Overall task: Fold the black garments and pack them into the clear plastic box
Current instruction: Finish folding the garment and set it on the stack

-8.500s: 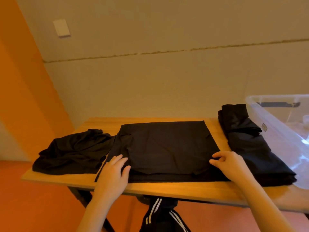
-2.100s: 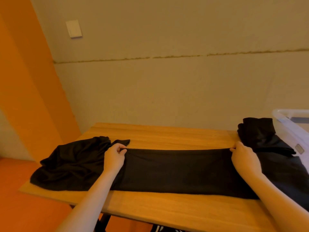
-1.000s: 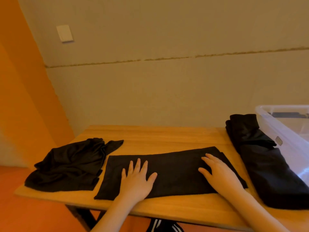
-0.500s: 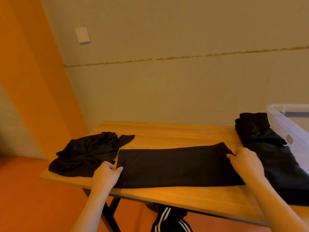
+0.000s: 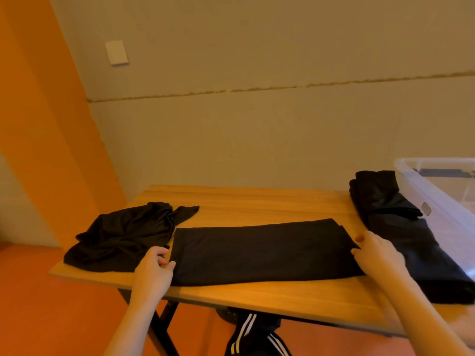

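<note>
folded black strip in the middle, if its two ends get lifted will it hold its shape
Probably not: the folded black garment is thin cloth lying flat, so its middle would likely sag. Layers may slip apart. The left hand and right hand grip opposite ends.

A black garment folded into a long flat strip (image 5: 259, 253) is lying across the middle of the desk (image 5: 257, 204), its length running left to right; a crumpled black garment (image 5: 123, 237) is sitting bunched just left of the strip, one corner pointing toward the desk's far side; a folded dark stack (image 5: 401, 242) is resting at the desk's right end, lying against the clear plastic box (image 5: 437, 201), which is standing open beside it.
</note>
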{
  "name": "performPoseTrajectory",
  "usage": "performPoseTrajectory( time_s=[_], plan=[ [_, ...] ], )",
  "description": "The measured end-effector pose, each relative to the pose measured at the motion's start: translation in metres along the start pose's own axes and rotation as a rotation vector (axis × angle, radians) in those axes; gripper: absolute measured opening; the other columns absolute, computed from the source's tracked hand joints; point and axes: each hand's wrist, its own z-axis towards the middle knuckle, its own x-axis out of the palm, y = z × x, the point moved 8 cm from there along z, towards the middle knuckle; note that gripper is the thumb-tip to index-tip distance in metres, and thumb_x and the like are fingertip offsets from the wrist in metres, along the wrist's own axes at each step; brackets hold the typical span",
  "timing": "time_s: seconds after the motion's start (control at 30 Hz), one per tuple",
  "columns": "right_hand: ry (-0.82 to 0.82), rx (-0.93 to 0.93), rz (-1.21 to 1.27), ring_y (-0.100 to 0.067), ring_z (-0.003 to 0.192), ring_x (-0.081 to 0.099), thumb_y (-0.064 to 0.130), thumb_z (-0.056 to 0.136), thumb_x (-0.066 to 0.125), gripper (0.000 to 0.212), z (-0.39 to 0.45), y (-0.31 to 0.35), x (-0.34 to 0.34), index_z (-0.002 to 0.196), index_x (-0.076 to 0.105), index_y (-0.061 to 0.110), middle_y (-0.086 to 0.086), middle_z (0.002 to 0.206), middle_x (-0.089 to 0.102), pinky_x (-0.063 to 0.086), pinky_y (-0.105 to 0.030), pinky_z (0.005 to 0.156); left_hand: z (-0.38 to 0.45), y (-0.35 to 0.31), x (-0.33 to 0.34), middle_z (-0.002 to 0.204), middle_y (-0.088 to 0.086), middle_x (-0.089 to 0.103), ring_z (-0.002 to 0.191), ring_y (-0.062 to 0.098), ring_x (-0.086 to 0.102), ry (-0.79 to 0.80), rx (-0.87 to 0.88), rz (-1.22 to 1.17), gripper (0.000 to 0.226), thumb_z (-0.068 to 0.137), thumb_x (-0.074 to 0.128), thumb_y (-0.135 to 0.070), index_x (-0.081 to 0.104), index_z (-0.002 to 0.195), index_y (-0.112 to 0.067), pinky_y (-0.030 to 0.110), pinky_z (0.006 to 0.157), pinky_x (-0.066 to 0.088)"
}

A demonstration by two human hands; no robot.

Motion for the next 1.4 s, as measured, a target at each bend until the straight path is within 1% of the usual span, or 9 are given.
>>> performPoseTrajectory(
  time_s=[0.27,0.43,0.57,0.7,0.83,1.1,1.23,1.3,1.4],
  plan=[
    [-0.014,-0.018,0.043,-0.019,0.072,0.057,0.013,0.088,0.056,0.025,-0.001,-0.012,-0.004,0.113,0.052,0.009,0.003,0.074,0.048,0.047,-0.031,0.070,0.000,-0.004,-0.002,0.077,-0.004,0.046,0.071,0.015,0.050,-0.106,0.090,0.034,0.029,0.087,0.059,-0.002,0.055,0.116,-0.005,0.027,0.066,0.040],
    [0.083,-0.024,-0.106,-0.014,0.074,0.050,0.022,0.089,0.058,0.032,0.008,-0.004,-0.010,0.118,0.052,0.011,-0.004,0.099,0.058,0.042,-0.024,0.068,0.001,-0.007,0.001,0.091,0.004,0.053,0.064,0.009,0.049,-0.101,0.104,0.154,0.032,0.088,0.062,-0.014,0.053,0.118,-0.005,0.019,0.053,0.036],
    [-0.109,-0.245,-0.014,-0.017,0.111,0.055,0.028,0.092,0.053,0.038,0.010,0.051,-0.011,0.128,0.050,0.016,-0.003,0.127,0.055,0.046,-0.028,0.090,-0.007,-0.039,0.014,0.116,0.007,0.055,0.096,0.019,0.058,-0.113,0.284,0.287,0.034,0.088,0.061,-0.023,0.056,0.120,-0.011,0.027,0.076,0.049],
    [0.093,-0.466,-0.053,-0.017,0.137,0.030,0.031,0.096,0.046,0.050,0.018,0.104,0.042,0.143,0.031,0.020,-0.001,0.151,0.028,0.028,-0.030,0.110,-0.004,-0.078,0.068,0.142,0.001,0.043,0.133,0.016,0.038,0.123,0.409,0.302,0.049,0.093,0.051,-0.035,0.041,0.138,-0.018,0.031,0.106,0.034],
    [0.135,-0.351,-0.212,-0.017,0.143,0.014,0.046,0.097,0.031,0.058,0.040,0.080,0.067,0.147,0.020,0.018,-0.002,0.155,0.017,0.012,-0.037,0.116,0.013,-0.061,0.104,0.158,0.005,0.010,0.145,0.023,0.005,0.314,0.291,0.583,0.063,0.097,0.029,-0.052,0.017,0.150,-0.021,0.040,0.117,0.009],
    [0.104,-0.138,-0.231,-0.021,0.144,0.008,0.050,0.097,0.020,0.063,0.049,0.024,0.061,0.149,0.010,0.015,-0.005,0.157,0.009,0.010,-0.041,0.116,0.014,-0.057,0.110,0.159,0.004,0.001,0.145,0.028,-0.004,0.371,0.268,0.632,0.067,0.094,0.024,-0.059,0.008,0.151,-0.025,0.043,0.117,0.001],
    [0.010,-0.183,-0.117,-0.022,0.138,0.027,0.039,0.098,0.035,0.056,0.049,0.025,0.046,0.145,0.023,0.011,-0.009,0.150,0.029,0.026,-0.036,0.111,0.019,-0.061,0.083,0.155,0.004,0.021,0.144,0.021,0.013,0.217,0.306,0.342,0.058,0.096,0.039,-0.044,0.028,0.147,-0.019,0.039,0.117,0.011],
    [-0.130,-0.185,-0.007,-0.023,0.120,0.048,0.026,0.097,0.043,0.041,0.053,0.020,0.032,0.133,0.042,0.007,-0.011,0.130,0.051,0.041,-0.032,0.096,0.028,-0.049,0.063,0.150,0.006,0.033,0.140,0.022,0.026,0.096,0.243,0.288,0.053,0.096,0.044,-0.037,0.034,0.144,-0.014,0.039,0.114,0.025],
    [-0.217,-0.163,0.012,-0.027,0.100,0.054,0.013,0.093,0.048,0.020,0.059,0.018,0.025,0.108,0.057,0.003,-0.014,0.107,0.058,0.044,-0.033,0.081,0.044,-0.026,0.043,0.141,0.013,0.043,0.132,0.030,0.038,0.012,0.066,0.242,0.053,0.094,0.051,-0.032,0.040,0.140,-0.008,0.041,0.104,0.038]
  ],
)
